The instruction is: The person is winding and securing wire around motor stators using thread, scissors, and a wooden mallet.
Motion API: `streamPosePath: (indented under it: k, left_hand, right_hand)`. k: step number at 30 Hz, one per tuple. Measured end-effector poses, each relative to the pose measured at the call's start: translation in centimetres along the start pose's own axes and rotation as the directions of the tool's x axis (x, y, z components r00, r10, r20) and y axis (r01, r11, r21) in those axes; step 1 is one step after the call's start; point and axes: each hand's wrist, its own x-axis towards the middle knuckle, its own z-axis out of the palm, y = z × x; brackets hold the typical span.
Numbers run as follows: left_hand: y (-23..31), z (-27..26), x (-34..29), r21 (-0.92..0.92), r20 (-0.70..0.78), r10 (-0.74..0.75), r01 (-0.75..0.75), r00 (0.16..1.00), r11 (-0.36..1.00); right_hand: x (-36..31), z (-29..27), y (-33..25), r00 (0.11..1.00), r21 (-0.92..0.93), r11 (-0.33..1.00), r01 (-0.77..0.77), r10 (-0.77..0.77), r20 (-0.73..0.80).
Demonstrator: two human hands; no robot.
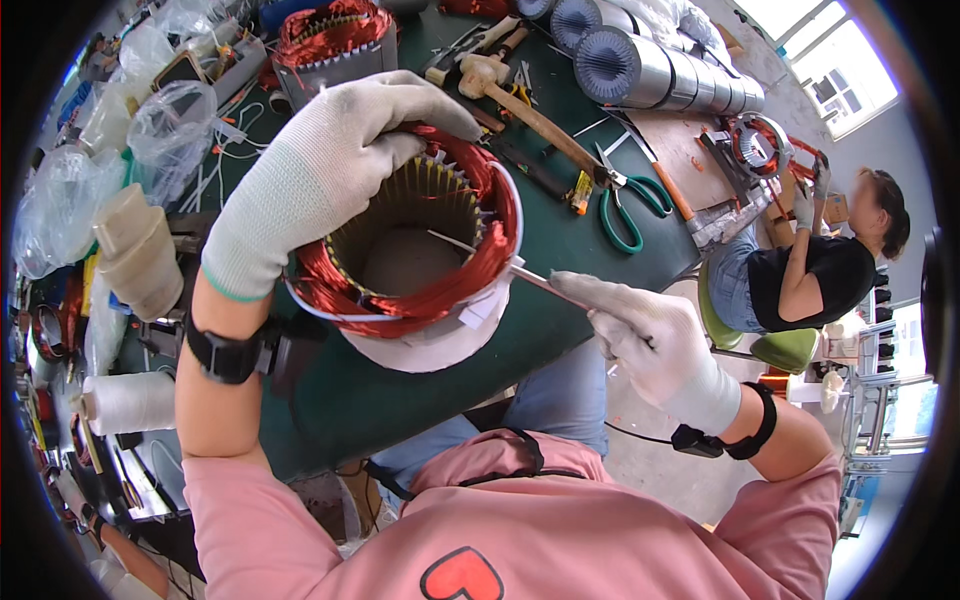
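A motor stator (pixel 462 283), with thick red copper wire coils around a slotted bore, stands on the table before me. My left hand (pixel 330 160), in a white knitted glove, is curled over its far left rim, fingers on the red coils. My right hand (pixel 655 340), also gloved, is closed around a thin flat stick (pixel 545 286), index finger stretched along it. The stick meets the stator's right edge at the coils; a pale thin tip shows inside the bore. A white strip hangs from the near coils. The stator's lower part looks white and round.
On the green table (pixel 560 230) beyond lie a wooden mallet (pixel 530 110), green-handled scissors (pixel 630 200) and a cutter knife. Another wound stator (pixel 335 50) stands at the far left, near plastic bags (pixel 170 130). Metal cores (pixel 650 75) lie far right. A person (pixel 820 250) works at the right.
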Motion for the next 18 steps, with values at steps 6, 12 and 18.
streamPosePath:
  k: [6, 12, 18]
  left_hand:
    - [1.6, 0.6, 0.1, 0.06, -0.048, 0.043, -0.04, 0.998, 0.997]
    - [2.4, 0.0, -2.6, 0.314, -0.232, -0.079, 0.152, 0.969, 0.937]
    - [12.8, 5.0, -6.8, 0.75, -0.279, 0.279, 0.027, 0.919, 0.661]
  right_hand:
    - [-1.2, 6.6, 8.3, 0.911, 0.099, 0.96, 0.261, -0.211, -0.353]
    - [0.8, 4.2, 5.6, 0.943, 0.163, 0.95, 0.265, -0.221, -0.248]
    - [0.0, 2.8, 4.3, 0.942, 0.108, 0.952, 0.286, -0.258, -0.213]
